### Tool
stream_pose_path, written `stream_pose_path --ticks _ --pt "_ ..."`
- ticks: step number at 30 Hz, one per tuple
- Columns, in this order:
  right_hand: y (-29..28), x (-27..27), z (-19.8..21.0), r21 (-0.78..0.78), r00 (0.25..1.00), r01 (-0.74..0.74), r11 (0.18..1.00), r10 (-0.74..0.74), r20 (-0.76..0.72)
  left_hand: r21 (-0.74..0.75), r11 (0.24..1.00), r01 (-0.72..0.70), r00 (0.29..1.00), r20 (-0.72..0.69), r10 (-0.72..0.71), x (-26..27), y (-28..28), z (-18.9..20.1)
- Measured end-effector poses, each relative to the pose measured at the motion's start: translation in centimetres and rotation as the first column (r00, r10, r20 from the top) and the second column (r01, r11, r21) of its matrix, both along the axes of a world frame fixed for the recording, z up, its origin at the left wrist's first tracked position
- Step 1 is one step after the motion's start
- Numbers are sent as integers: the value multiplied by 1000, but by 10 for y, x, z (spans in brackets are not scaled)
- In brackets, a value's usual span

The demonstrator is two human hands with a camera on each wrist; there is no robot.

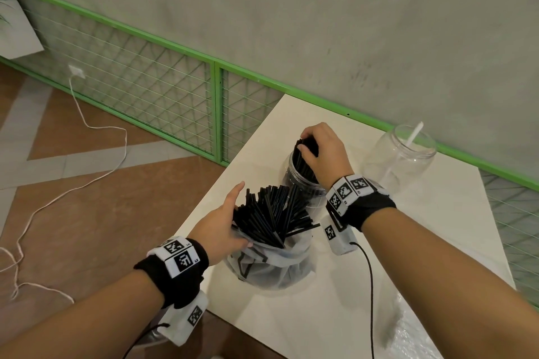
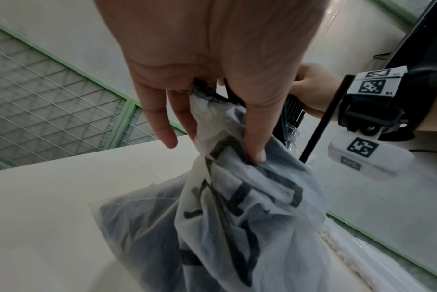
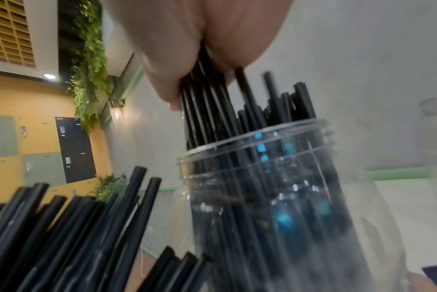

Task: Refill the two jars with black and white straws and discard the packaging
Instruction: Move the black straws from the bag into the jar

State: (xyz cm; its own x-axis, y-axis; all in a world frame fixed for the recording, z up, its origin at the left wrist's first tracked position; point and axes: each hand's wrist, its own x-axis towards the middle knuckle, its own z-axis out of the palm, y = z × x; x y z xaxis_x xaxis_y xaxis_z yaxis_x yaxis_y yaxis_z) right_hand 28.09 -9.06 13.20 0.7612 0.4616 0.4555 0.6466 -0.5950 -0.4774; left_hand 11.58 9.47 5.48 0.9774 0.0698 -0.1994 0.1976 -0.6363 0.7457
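A clear jar [image 1: 303, 181] [image 3: 287, 197] on the white table [image 1: 379, 271] holds black straws. My right hand [image 1: 320, 151] [image 3: 187, 59] grips a bunch of black straws [image 1: 306, 154] [image 3: 207, 102] from above, their lower ends inside this jar. A translucent plastic bag [image 1: 271, 265] [image 2: 237, 217] with black print stands near the table's left edge, and many black straws [image 1: 271, 213] fan out of its mouth. My left hand [image 1: 224, 224] [image 2: 212, 89] pinches the bag's upper edge. A second clear jar [image 1: 399, 157] to the right holds one white straw [image 1: 412, 137].
Clear wrapping with white straws [image 2: 337, 247] lies at the table's near right corner [image 1: 414, 329]. A green wire fence [image 1: 175, 96] runs along the wall behind the table. A white cable [image 1: 58, 198] trails over the brown floor at the left.
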Motion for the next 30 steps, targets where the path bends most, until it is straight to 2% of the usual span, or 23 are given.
stream_pose_path --ticks 2,6,8,11,15,20,22,25,30 --pt "-5 0 -1 -8 998 36 999 -35 48 -2 1000 2 1000 7 -2 0 1 -1" --pt "-19 -1 -14 -273 998 55 960 -50 25 -7 1000 -3 1000 6 3 0 2 -2" --pt "-26 -2 -15 -335 998 51 941 -60 -17 -1 1000 -1 1000 8 1 0 2 -3" --pt "-30 -3 -10 -237 998 11 971 -27 -62 -1 1000 1 1000 7 -1 0 1 -2" --pt "-26 -3 -9 -16 1000 22 1000 -22 -1 -9 1000 5 1000 8 -5 1 1 0" --pt "-20 -2 3 258 985 147 955 -118 -122 -12 1000 4 1000 5 -4 1 1 1" --pt "-19 -4 1 226 988 129 966 -105 -116 -16 1000 2 1000 8 -2 1 1 2" --pt "-21 -14 -12 82 996 63 995 -58 -66 -20 1000 8 1000 14 -8 -1 1 3" --pt "-22 -16 -10 198 997 62 978 -71 40 -4 1000 5 1000 13 -5 0 4 0"
